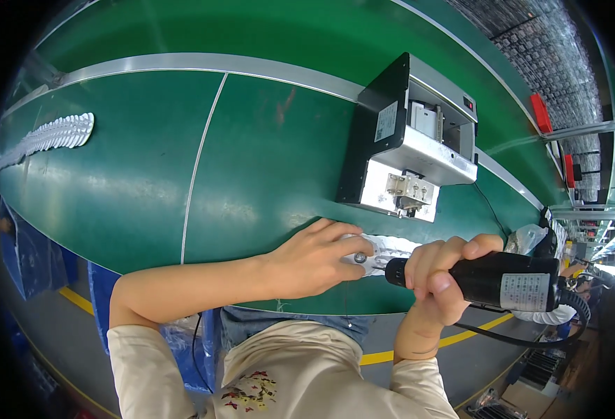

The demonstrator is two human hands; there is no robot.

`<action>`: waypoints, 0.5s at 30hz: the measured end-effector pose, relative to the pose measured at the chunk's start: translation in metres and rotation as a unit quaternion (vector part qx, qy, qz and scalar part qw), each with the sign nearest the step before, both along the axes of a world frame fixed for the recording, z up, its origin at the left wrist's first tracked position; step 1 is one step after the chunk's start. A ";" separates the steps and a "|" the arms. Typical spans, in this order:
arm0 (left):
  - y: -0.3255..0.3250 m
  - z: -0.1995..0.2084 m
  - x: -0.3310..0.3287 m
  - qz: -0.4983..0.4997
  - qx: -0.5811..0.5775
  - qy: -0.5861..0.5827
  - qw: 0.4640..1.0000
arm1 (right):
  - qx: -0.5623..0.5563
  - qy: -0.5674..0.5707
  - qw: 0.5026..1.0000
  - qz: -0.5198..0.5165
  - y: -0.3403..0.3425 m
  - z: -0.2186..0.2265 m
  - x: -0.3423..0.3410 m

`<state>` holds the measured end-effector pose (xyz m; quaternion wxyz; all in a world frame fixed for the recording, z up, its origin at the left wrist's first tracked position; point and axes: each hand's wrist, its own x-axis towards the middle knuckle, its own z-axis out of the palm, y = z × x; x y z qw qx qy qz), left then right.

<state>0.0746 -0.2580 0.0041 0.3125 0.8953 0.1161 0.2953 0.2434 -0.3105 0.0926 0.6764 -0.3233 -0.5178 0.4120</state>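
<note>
My left hand (318, 258) rests on the green workbench, its fingers curled over a white plastic part (395, 246) and holding it down. A dark round spot shows on the part beside my fingertips. My right hand (440, 272) is closed around a black electric screwdriver (485, 277), which lies almost level with its nose pointing left. The tip of its bit is close to the part, near my left fingers; whether it touches a screw is too small to tell. Behind both hands stands a black-and-silver screw feeder (419, 140).
A long row of nested white parts (60, 136) lies at the far left of the bench (272, 153). At the right are a clear plastic bag (526, 239) and more white pieces. The screwdriver's thick cable (576, 314) loops down at the right. Blue bins (39, 255) stand below the left edge.
</note>
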 end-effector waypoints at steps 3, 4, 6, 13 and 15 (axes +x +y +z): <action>0.000 0.001 0.000 -0.009 -0.008 0.004 1.000 | -0.011 -0.006 1.000 -0.017 -0.003 -0.004 -0.002; 0.000 0.002 -0.001 -0.011 -0.009 0.005 1.000 | -0.010 -0.012 0.999 -0.028 -0.004 -0.003 -0.005; -0.001 0.000 -0.001 -0.007 -0.007 0.004 1.000 | -0.030 -0.006 0.999 -0.022 -0.013 -0.003 -0.006; 0.000 0.009 0.000 -0.005 -0.034 -0.003 0.999 | 0.012 -0.067 0.998 -0.016 -0.019 -0.004 -0.007; 0.000 0.013 0.000 -0.008 -0.057 0.009 0.998 | 0.006 -0.068 0.997 -0.022 -0.019 -0.004 -0.009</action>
